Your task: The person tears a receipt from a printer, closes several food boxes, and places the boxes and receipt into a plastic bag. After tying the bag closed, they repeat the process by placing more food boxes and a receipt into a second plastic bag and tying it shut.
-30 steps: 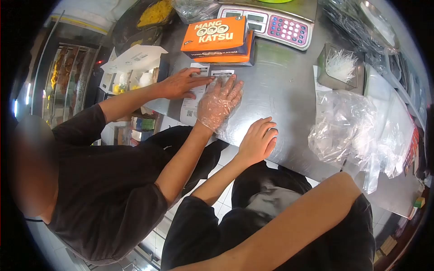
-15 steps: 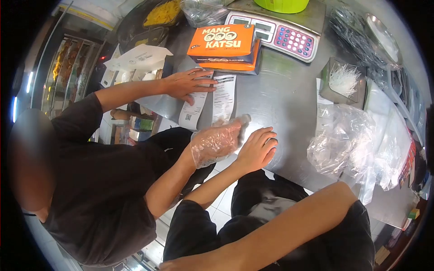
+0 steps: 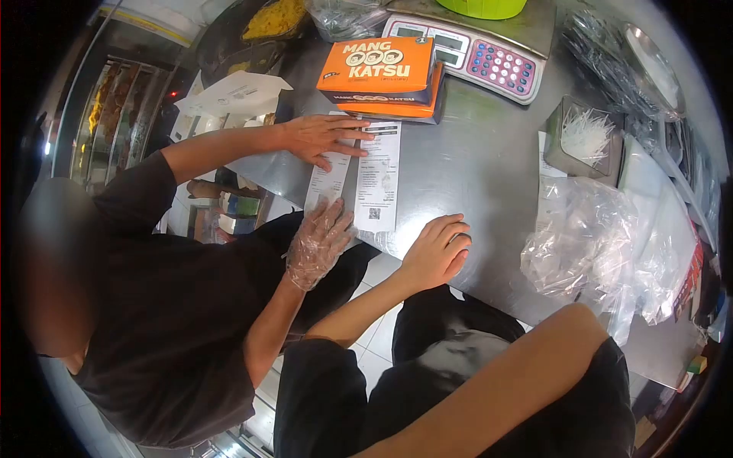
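Left hand (image 3: pixel 435 252): lay flat and spread on the near edge of the steel bench (image 3: pixel 489 153), holding nothing, just beside the right-hand receipt (image 3: pixel 379 177); the right hand was out of view, its grip impossible to tell. A co-worker's bare hand (image 3: pixel 324 137) pressed the left-hand receipt (image 3: pixel 330 177) near the orange boxes (image 3: pixel 382 72), their gloved hand (image 3: pixel 317 243) open at the near edge. Scale (image 3: pixel 466 46) stood at the far edge; plastic bags (image 3: pixel 588 237) lay toward the right edge.

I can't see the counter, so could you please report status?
Left hand flat on counter edge, empty. Right hand out of view. Co-worker's bare hand on receipts nearby.
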{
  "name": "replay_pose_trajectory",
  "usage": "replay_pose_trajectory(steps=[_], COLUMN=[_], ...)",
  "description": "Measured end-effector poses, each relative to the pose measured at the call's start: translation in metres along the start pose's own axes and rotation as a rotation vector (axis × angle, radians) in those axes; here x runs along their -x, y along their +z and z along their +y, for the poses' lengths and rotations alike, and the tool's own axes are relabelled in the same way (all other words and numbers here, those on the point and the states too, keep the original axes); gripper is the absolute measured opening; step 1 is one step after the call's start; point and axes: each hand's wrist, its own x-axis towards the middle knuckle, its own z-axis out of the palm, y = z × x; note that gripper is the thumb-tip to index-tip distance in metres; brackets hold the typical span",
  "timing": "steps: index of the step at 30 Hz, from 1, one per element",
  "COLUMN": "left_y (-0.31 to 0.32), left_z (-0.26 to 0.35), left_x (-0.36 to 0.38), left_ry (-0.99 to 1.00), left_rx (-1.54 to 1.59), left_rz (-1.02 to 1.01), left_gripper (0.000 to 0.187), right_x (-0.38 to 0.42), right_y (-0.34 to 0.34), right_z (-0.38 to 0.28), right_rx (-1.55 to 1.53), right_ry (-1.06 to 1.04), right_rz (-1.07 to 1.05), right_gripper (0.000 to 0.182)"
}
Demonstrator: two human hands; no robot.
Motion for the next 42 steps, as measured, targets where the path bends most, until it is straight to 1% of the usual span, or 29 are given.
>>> replay_pose_trajectory(steps=[9, 15, 27, 29, 30, 33, 36, 39, 42], left_y=[0.003, 0.006, 0.005, 0.005, 0.006, 0.004, 0.004, 0.005, 0.004], left_z=[0.002, 0.003, 0.003, 0.002, 0.002, 0.003, 0.002, 0.002, 0.002], left_x=[0.000, 0.000, -0.001, 0.000, 0.000, -0.001, -0.001, -0.001, -0.001], left_ry=[-0.038, -0.061, -0.069, -0.070, -0.069, -0.068, -0.068, -0.066, -0.066], left_rx=[0.012, 0.011, 0.032, 0.031, 0.032, 0.041, 0.047, 0.051, 0.052], left_rz=[0.041, 0.088, 0.091, 0.089, 0.087, 0.092, 0.090, 0.095, 0.096], left_gripper=[0.015, 0.017, 0.018, 0.018, 0.018, 0.018, 0.018, 0.018, 0.018], right_x=[0.000, 0.004, 0.001, 0.000, 0.000, 0.000, 0.006, 0.011, 0.014], right_y=[-0.007, -0.009, -0.007, -0.007, -0.006, -0.012, -0.033, -0.034, -0.029], right_z=[-0.002, 0.000, 0.007, 0.010, 0.013, 0.015, 0.001, 0.004, 0.009], right_rx=[0.065, 0.119, 0.236, 0.233, 0.174, 0.486, 0.433, 0.339, 0.296], right_ry=[-0.082, -0.091, -0.132, -0.149, -0.163, -0.109, -0.022, 0.029, 0.084], right_rz=[0.048, 0.087, 0.148, 0.180, 0.229, 0.211, 0.078, 0.090, 0.176], right_gripper=[0.019, 0.018, 0.017, 0.016, 0.015, 0.011, 0.011, 0.018, 0.024])
